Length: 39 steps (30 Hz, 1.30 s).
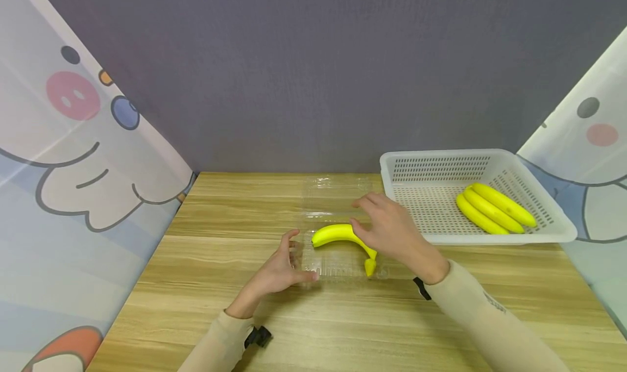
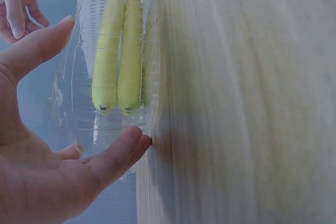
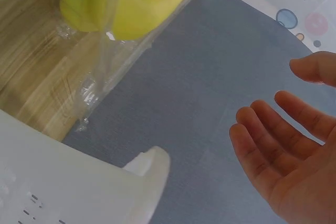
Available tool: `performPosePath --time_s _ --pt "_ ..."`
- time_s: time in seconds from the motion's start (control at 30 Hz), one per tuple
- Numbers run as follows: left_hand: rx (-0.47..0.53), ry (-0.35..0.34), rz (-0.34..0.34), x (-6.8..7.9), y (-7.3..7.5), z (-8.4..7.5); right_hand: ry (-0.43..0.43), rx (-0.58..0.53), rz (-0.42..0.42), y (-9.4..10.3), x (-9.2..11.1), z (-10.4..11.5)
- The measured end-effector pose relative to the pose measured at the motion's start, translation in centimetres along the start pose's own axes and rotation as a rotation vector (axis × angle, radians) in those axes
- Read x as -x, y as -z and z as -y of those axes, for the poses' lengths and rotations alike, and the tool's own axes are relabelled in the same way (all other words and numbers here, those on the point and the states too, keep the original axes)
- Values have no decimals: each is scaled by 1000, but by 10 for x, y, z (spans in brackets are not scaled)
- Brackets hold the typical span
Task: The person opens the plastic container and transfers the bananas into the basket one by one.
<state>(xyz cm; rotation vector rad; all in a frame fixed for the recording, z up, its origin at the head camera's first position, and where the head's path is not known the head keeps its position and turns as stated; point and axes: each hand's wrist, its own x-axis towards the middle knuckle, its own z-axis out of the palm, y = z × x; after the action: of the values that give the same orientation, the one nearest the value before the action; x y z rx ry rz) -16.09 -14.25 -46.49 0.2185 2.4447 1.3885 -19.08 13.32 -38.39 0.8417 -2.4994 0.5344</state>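
Observation:
A clear plastic clamshell box [image 1: 338, 263] lies on the table with its lid [image 1: 328, 195] folded back. From above, one curved banana [image 1: 338, 232] shows in it; in the left wrist view, two banana ends [image 2: 107, 77] appear one above the other through the plastic wall. My left hand [image 1: 281, 268] grips the box's left end, thumb at the front corner and fingers along the side. Over the box's right part hovers my right hand [image 1: 387, 228], holding nothing. Its fingers are loosely bent and apart from the banana in the right wrist view [image 3: 142, 14].
A white perforated basket [image 1: 477, 239] stands at the right, behind my right forearm. Several yellow bananas [image 1: 495, 209] lie together in its right half. A grey wall [image 1: 294, 89] closes off the back of the wooden table [image 1: 235, 209], with cartoon-printed sheets at both sides.

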Motion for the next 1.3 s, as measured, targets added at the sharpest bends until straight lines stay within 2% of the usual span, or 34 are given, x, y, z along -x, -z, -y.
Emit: performPosePath --time_s 0.27,0.5,0.8,1.3 --pt "3 -4 0 0 1 0 -16 7 61 -8 -2 0" --pt "5 -8 2 0 0 1 -70 5 149 -16 -3 1" --pt "-2 -14 0 0 1 1 -41 36 230 -34 -7 3" --pt "12 -20 16 1 2 0 -25 88 282 -55 -2 1"
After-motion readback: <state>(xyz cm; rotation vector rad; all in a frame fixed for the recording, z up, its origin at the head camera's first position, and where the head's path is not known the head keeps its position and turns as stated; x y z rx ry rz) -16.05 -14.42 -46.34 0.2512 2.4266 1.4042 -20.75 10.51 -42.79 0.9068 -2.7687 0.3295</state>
